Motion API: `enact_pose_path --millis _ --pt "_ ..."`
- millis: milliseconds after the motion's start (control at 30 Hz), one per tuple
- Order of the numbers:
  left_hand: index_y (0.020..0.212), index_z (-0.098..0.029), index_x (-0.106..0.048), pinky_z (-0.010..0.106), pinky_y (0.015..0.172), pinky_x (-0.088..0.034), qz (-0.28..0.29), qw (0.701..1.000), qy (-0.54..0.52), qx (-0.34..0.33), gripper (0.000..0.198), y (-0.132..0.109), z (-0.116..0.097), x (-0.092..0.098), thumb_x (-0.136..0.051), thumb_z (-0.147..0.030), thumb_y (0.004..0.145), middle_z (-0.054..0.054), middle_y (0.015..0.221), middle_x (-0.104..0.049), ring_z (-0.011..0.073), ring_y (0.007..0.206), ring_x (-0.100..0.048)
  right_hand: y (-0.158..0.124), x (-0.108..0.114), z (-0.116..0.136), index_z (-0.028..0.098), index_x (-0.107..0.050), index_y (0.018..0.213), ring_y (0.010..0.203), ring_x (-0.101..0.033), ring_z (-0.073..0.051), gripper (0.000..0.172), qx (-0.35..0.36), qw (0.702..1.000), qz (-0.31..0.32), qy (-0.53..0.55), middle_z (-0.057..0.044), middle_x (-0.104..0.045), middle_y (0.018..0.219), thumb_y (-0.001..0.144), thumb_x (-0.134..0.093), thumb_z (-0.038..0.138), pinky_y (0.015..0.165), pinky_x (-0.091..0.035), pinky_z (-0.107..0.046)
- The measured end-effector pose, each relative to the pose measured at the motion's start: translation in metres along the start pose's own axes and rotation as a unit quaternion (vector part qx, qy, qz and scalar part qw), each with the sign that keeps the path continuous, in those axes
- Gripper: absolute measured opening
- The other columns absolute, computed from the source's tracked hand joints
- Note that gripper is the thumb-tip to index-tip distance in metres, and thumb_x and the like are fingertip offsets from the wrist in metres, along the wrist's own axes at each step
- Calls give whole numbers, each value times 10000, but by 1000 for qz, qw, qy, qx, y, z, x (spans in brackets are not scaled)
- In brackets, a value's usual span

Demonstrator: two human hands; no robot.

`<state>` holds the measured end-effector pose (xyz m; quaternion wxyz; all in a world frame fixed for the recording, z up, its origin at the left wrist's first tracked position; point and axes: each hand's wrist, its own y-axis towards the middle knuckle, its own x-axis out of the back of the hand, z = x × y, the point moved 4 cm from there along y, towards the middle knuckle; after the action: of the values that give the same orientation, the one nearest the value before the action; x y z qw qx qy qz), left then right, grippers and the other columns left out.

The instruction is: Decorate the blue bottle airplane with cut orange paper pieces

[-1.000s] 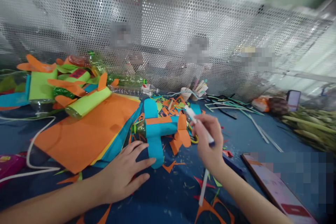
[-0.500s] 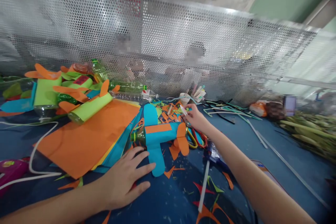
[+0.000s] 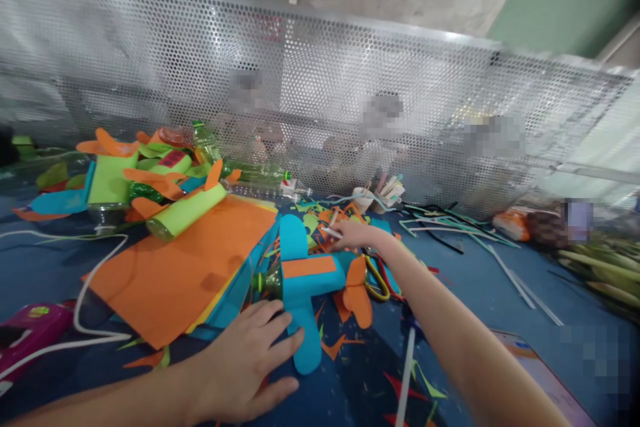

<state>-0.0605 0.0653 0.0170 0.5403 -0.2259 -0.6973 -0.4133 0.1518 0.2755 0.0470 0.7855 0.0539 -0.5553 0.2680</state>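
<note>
A toy plane (image 3: 327,273) made from a green-capped bottle wrapped in blue paper lies on the blue table, with an orange strip on top and an orange tail. My left hand (image 3: 255,350) lies with fingers spread by its near blue wing, fingertips at the wing's edge. Just beyond the plane's body, my right hand (image 3: 354,235) pinches a slim white pen (image 3: 331,233), held above paper scraps (image 3: 313,221). Scissors (image 3: 379,283) with yellow and red handles lie beside the tail, partly under my right forearm.
Orange, yellow and blue paper sheets (image 3: 185,267) lie at left, below a pile of bottle planes (image 3: 113,177). A magenta tool (image 3: 37,337) with a white cord is at far left. Behind stand cups of pens (image 3: 389,192) and a perforated metal screen (image 3: 320,87). A phone (image 3: 543,373) lies at right.
My right hand has moved left and nearer the plane with the white pen, which now points left. My left hand stays by the wing. The view has shifted slightly.
</note>
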Motion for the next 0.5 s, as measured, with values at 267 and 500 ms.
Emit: enact_pose_path --millis 267,500 --pt "1243 -222 -500 494 897 -448 3 1000 -18 12 420 3 2 1 -450 -406 869 112 1135 -583 308 1092 -498 -29 7 -1 223 -612 624 481 -518 -152 194 -34 999 36 -20 12 -569 518 599 -712 388 462 -335 -250" --pt "1282 -224 -468 454 919 -453 10 1000 -22 3 430 2 4 1 -450 -381 882 108 1167 -566 292 1134 -472 -44 11 -17 200 -624 629 469 -512 -136 214 -77 997 3 -31 7 -582 530 710 -625 398 458 -324 -242"
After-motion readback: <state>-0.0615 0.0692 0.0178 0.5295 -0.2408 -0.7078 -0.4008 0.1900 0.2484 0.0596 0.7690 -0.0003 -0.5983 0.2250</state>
